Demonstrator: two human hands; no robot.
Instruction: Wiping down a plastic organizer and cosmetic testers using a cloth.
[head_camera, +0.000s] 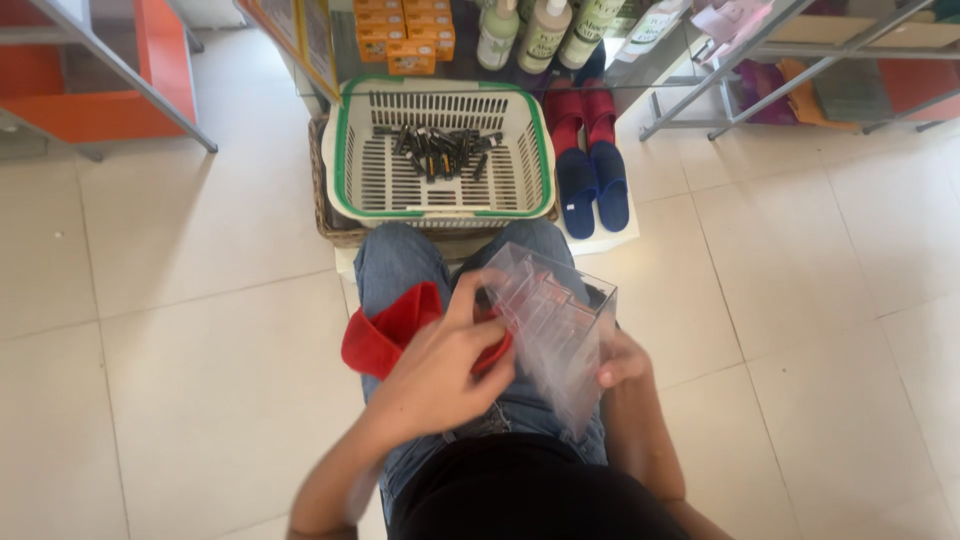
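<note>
Sitting on the person's lap is a clear plastic box (556, 330) with little walls inside that split it into rows. It leans to one side, tipped over the knees in blue jeans (395, 262).

Just past the knees stands a white basket (440, 205) with a green rim. It rests inside a brown woven tray (322, 205). A pile of small dark tubes (442, 150) lies at the far end of the basket. To the right of the basket sit blue slippers (594, 185) with red insides. Behind them are bottles (543, 33) and orange boxes (405, 35) on a low shelf. Metal rack legs (120, 72) stand at both sides on the pale floor tiles (180, 330).

The left hand (440, 365) is curled around a red cloth (388, 332) and presses it against the open side of the clear box. The cloth bunches up on the left thigh. The right hand (622, 362) grips the lower right edge of the box and props it up, with the fingers mostly hidden behind the plastic.
</note>
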